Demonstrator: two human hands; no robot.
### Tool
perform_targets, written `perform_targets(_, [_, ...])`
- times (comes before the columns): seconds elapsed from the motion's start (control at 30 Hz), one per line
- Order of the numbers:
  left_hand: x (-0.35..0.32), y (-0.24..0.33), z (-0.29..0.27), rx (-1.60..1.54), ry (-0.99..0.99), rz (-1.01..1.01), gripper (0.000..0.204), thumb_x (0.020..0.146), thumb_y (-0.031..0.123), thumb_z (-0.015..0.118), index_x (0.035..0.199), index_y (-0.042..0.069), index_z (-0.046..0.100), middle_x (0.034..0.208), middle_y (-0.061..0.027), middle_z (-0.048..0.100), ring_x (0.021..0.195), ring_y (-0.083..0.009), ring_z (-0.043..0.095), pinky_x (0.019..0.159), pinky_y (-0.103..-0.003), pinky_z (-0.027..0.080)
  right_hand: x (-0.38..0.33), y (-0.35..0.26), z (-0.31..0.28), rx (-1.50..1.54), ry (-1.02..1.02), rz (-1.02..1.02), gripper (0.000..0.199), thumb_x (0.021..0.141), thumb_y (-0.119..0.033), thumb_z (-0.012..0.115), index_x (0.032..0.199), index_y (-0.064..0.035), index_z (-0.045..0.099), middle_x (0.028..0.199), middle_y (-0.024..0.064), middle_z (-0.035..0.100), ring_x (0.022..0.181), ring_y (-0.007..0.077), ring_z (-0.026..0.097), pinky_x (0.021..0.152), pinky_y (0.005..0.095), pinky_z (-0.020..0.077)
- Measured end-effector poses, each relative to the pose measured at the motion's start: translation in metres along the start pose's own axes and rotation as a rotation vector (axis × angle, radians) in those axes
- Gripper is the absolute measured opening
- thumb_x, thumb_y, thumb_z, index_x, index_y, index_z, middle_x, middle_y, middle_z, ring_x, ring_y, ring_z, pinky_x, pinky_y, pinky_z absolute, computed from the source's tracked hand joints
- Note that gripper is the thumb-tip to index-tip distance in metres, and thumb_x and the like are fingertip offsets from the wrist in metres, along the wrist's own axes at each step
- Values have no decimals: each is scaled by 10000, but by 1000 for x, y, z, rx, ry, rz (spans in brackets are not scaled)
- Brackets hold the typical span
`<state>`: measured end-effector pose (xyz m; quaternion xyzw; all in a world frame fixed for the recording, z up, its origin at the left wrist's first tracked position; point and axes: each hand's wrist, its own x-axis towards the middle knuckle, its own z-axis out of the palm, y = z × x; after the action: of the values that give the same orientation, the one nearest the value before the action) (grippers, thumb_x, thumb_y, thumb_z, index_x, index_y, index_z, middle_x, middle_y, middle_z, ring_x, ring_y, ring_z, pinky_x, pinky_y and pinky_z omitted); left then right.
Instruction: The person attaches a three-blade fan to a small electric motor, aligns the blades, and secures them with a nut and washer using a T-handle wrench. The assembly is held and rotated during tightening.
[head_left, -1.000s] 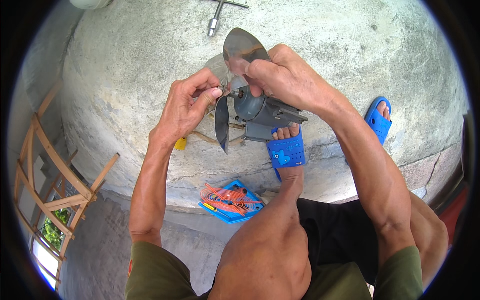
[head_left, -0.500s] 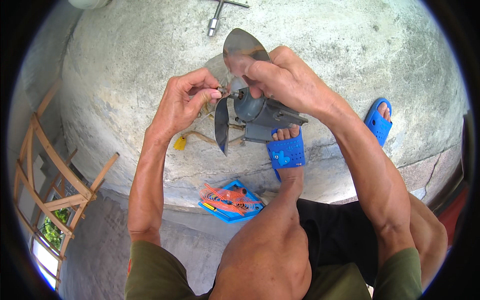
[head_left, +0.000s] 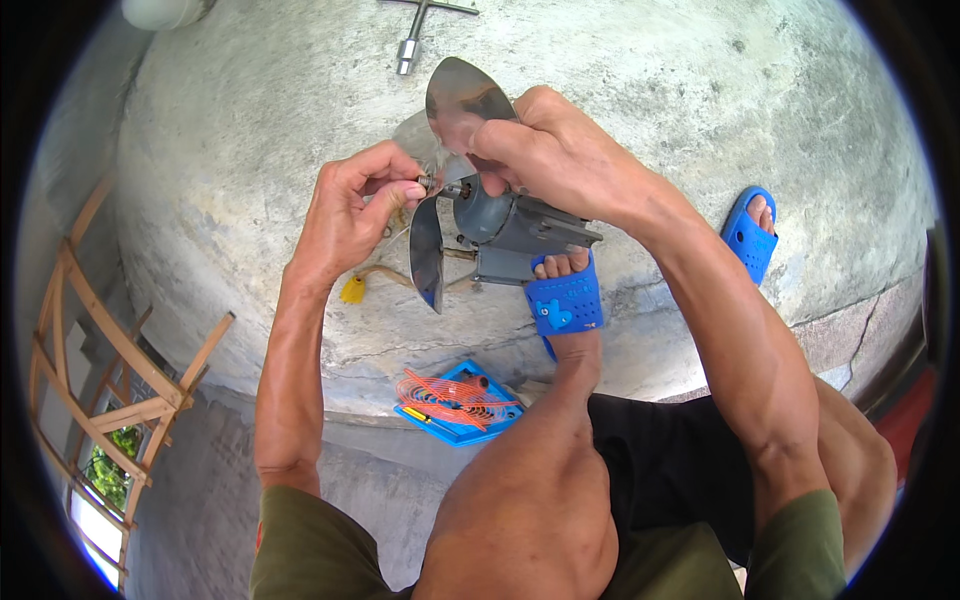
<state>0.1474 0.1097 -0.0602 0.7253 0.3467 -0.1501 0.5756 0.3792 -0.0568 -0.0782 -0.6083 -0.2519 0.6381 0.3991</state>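
The left hand [head_left: 350,215] pinches a small metal nut [head_left: 428,184] at the shaft tip of a grey fan motor [head_left: 500,225]. The right hand [head_left: 550,150] closes its grip on a curved, shiny metal blade [head_left: 458,95]; the motor sits above rough concrete floor [head_left: 650,60], braced by a foot in a blue rubber sandal [head_left: 563,300].

Left hand [head_left: 350,215] and right hand [head_left: 545,150] on grey fan motor [head_left: 500,225]

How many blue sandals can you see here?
2. One blue sandal is on the foot pressed against the grey fan motor in the middle; the other sandal is on the foot further right on the concrete floor.
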Motion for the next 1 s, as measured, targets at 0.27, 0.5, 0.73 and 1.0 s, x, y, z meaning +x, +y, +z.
perform_targets(0.27, [-1,4,0,0,-14,0,76,1062,42,809,1059,-1,748,943,7,758,909,-55,658,844,-268,531,-1,2,1,23,20,-34,473,963,-370,635,665,-14,723,563,34,574,553,123,473,557,348,374])
perform_targets(0.5, [-2,5,0,19,-11,4,87,1068,59,808,1066,-8,753,953,-2,770,923,-60,680,878,-275,560,-2,-2,-3,4,-27,-14,484,962,-338,612,754,73,762,663,172,713,619,227,636,663,423,538])
perform_targets(0.73, [0,6,-4,29,-33,-2,95,1061,62,828,1068,-9,764,960,-9,785,930,-66,696,898,-281,575,1,1,-2,35,-21,-17,473,954,-338,622,731,56,762,649,166,705,621,222,638,664,420,543])
perform_targets(1.0, [1,9,-3,27,-31,-14,54,1018,-23,811,1044,-36,766,926,-35,791,888,-92,714,864,-300,603,3,6,7,-6,2,-42,497,989,-374,618,698,10,741,607,90,636,589,168,554,602,379,451])
